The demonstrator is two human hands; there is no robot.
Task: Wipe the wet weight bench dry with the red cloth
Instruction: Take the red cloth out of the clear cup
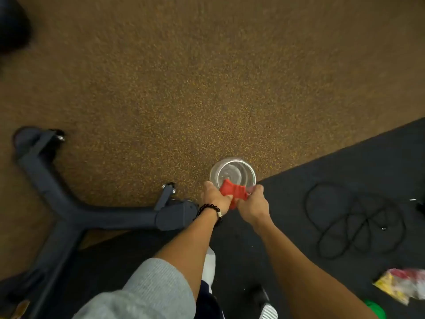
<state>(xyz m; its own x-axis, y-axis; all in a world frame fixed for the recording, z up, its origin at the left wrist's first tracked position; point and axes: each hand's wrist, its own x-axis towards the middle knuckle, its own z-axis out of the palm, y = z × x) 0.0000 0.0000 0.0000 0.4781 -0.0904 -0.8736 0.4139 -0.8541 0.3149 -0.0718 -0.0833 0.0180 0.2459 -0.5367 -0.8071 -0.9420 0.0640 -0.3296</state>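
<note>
Both my hands grip the red cloth (232, 194), which is bunched and twisted between them. My left hand (216, 199) holds its left end and my right hand (253, 208) holds its right end. The cloth is just above the near rim of a clear glass bowl (232, 172) that stands on the brown speckled floor. The dark grey metal frame of the weight bench (69, 212) runs along the floor at the left, with a small wheel (170, 186) close to my left wrist. The bench's padded top is out of view.
A black rubber mat (345, 176) covers the floor at the right. On it lies a coiled black cord (354, 219) and a crumpled red, yellow and white bag (402, 284). A green object (374, 309) sits at the bottom right. My feet show below.
</note>
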